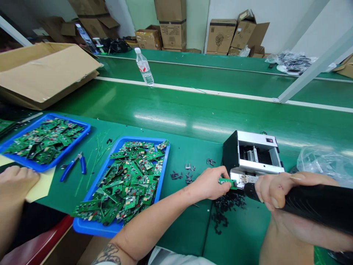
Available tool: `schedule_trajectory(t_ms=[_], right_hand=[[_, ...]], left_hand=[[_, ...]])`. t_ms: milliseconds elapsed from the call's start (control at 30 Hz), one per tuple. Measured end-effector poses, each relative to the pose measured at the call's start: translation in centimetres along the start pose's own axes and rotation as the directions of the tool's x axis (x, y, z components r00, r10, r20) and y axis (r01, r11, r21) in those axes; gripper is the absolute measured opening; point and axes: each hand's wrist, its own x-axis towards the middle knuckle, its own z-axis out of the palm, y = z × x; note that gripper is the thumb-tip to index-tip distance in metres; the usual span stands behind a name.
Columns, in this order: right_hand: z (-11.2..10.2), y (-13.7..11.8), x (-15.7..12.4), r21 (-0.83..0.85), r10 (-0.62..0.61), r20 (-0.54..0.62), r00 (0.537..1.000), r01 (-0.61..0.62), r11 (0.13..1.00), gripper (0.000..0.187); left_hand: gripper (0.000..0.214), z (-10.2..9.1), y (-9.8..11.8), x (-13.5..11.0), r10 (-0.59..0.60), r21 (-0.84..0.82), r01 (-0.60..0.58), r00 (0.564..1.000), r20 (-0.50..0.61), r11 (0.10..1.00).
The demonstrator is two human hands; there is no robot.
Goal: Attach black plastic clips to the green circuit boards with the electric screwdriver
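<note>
Left hand [211, 183] lower center of frame, clenched on a small green circuit board [227, 181], pinching it by one end, with the other end up against the front of a metal-cased benchtop machine [255, 156]. Right hand [271, 189] at right of frame, wrapped tight around a black cylindrical tool [311, 204], its nose pointing left, right beside the board's end. Board sits just above the table [187, 230], in front of the machine's lower lip, not lying on the surface.

Handling looks best with the board kept level and square to the machine and tool nose, fingers well back from the contact point, grip firm but not bending the board.

Around the hands: loose black plastic bits [223, 211] on the table below the board, more small dark pieces [183, 173] left of the machine. Blue tray [139, 139] full of green boards center left, second blue tray [66, 119] further left, blue-handled pliers [73, 165] between.

Hard to see: tool's tip and the board's far end hidden behind the right hand, exact contact unclear. Tool type can't be confirmed. Machine's inside partly shadowed. Hand [16, 180] at left edge, cut off, probably another person's.
</note>
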Motion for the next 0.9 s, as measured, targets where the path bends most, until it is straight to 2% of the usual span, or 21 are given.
schedule_trajectory(t_ms=[67,200,333,433,567,667,767,833,900], right_hand=[[0.7,-0.3,0.1,-0.034,-0.039,0.044,0.998,0.04,0.999,0.028],[2.9,-1.1,0.2,-0.128,-0.048,0.042,0.998,0.053,0.99,0.038],[4.7,-1.7,0.4,-0.133,-0.097,0.085,0.992,0.108,0.985,0.028],[5.0,-2.0,0.6,-0.113,-0.044,0.146,0.988,0.061,0.992,0.017],[5.0,-2.3,0.9,-0.089,0.003,0.238,0.971,0.019,0.996,0.02],[5.5,-2.1,1.1,-0.074,-0.059,0.231,0.971,0.078,0.994,0.021],[5.5,-2.0,0.9,-0.12,-0.05,0.191,0.98,0.074,0.99,0.015],[4.8,-2.2,0.3,-0.157,-0.048,0.131,0.99,0.069,0.985,0.028],[3.6,-2.7,-0.6,-0.345,-0.07,-0.016,0.997,0.06,0.937,0.065]], left_hand=[[0.015,0.0,0.0,0.0,-0.001,0.009,0.001,1.0,0.0,1.0],[0.016,0.0,0.0,0.0,-0.011,0.021,0.011,1.0,0.001,1.0],[0.017,0.1,-0.1,0.1,-0.007,0.041,0.007,1.0,-0.003,0.999],[0.017,0.1,-0.2,0.2,0.0,0.052,0.001,1.0,-0.006,0.999],[0.015,0.2,-0.1,0.1,0.001,0.073,0.001,1.0,-0.018,0.997],[0.014,0.1,0.0,0.1,0.01,0.092,-0.007,0.999,-0.034,0.996],[0.014,0.2,-0.1,0.2,0.026,0.092,-0.024,0.999,-0.027,0.995],[0.013,0.1,-0.2,0.1,0.037,0.08,-0.037,0.999,0.005,0.996],[0.013,-0.2,-0.2,-0.1,0.044,0.077,-0.047,0.998,0.042,0.996]])
